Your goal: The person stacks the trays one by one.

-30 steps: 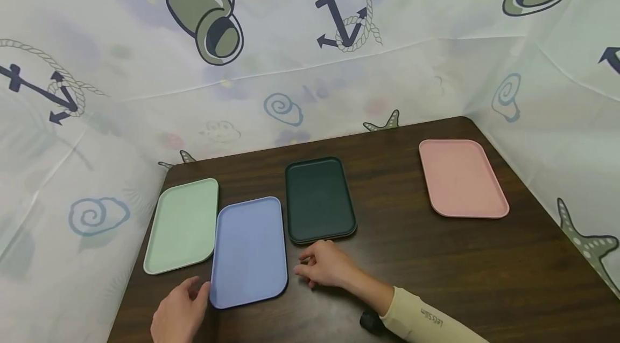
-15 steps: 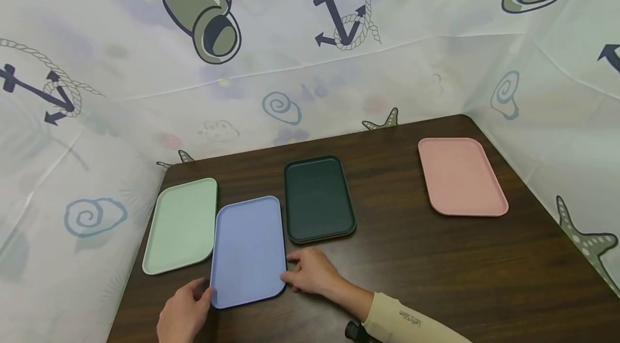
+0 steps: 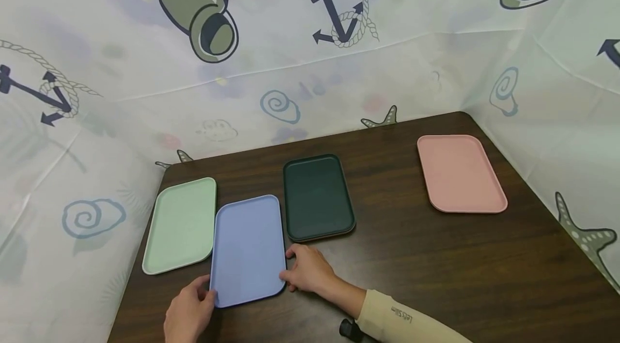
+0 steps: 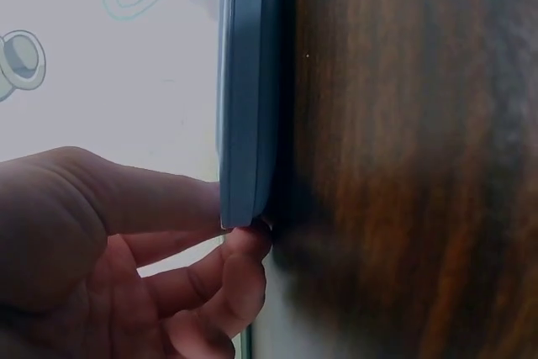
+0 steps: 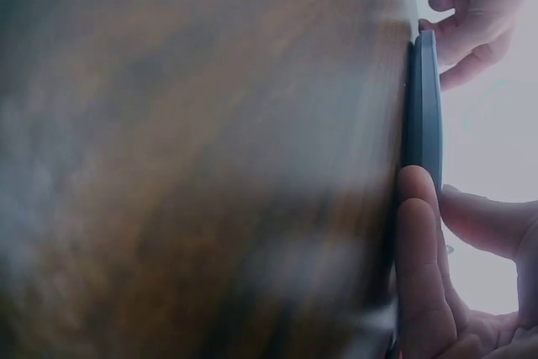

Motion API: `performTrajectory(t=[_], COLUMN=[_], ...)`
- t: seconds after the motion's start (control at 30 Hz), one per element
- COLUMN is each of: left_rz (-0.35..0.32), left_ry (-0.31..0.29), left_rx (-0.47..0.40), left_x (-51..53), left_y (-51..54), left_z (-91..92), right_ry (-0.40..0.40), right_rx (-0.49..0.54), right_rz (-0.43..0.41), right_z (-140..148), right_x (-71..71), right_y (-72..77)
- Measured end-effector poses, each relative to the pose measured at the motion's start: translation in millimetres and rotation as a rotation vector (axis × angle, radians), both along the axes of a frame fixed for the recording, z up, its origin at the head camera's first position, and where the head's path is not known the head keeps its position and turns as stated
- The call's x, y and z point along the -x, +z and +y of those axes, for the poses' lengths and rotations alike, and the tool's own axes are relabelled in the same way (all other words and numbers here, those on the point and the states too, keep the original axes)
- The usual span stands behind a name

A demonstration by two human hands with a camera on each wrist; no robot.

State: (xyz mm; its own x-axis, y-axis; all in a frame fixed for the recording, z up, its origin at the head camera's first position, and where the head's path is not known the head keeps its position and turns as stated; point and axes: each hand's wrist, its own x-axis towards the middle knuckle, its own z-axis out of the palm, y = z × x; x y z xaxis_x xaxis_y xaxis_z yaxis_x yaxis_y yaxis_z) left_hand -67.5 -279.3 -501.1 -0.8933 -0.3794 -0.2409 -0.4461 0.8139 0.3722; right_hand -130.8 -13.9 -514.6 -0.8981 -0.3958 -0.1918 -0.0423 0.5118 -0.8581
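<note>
A blue rectangular tray (image 3: 249, 251) lies on the dark wooden table, left of centre. My left hand (image 3: 190, 308) pinches its lower left edge. In the left wrist view the thumb of the left hand (image 4: 109, 233) lies over the rim (image 4: 245, 107), with curled fingers at the edge below. On the tray's right edge my right hand (image 3: 310, 270) grips near the lower corner. The right wrist view has its thumb on the upper side of the rim (image 5: 429, 115) and its fingers (image 5: 420, 241) against the underside.
A mint green tray (image 3: 181, 226) borders the blue one on the left. Behind and to the right lies a dark green tray (image 3: 319, 197), with a second rim showing beneath it. A pink tray (image 3: 462, 173) is at the far right. Patterned cloth (image 3: 271, 63) surrounds the table (image 3: 436, 267).
My right hand has moved left from beside the blue tray to its right edge and taken hold. My left hand has shifted slightly right onto the left edge.
</note>
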Motion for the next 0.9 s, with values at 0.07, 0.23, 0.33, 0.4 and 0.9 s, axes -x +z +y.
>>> performTrajectory(t=[0.07, 0.23, 0.33, 0.4, 0.9], left_rz=[0.012, 0.039, 0.058, 0.070, 0.133], left_ry=[-0.018, -0.068, -0.080, -0.087, -0.067], left_rx=[-0.006, -0.049, -0.084, -0.111, -0.408], left_x=[-0.4, -3.4, -5.7, -6.8, -16.6], left_y=[-1.3, -5.1, -6.3, -6.4, -11.5], left_z=[-1.2, -6.0, -7.5, -8.3, -15.3], right_ry=[-0.002, 0.002, 0.012, 0.021, 0.047], right_rx=[-0.002, -0.019, -0.022, -0.021, 0.018], right_rz=[-0.001, -0.004, -0.012, -0.008, 0.007], right_z=[-0.2, -0.3, 0.4, 1.3, 8.5], right_x=[0.1, -0.3, -0.5, -0.2, 5.1], right_y=[-0.6, -1.5, -0.4, 0.3, 0.0])
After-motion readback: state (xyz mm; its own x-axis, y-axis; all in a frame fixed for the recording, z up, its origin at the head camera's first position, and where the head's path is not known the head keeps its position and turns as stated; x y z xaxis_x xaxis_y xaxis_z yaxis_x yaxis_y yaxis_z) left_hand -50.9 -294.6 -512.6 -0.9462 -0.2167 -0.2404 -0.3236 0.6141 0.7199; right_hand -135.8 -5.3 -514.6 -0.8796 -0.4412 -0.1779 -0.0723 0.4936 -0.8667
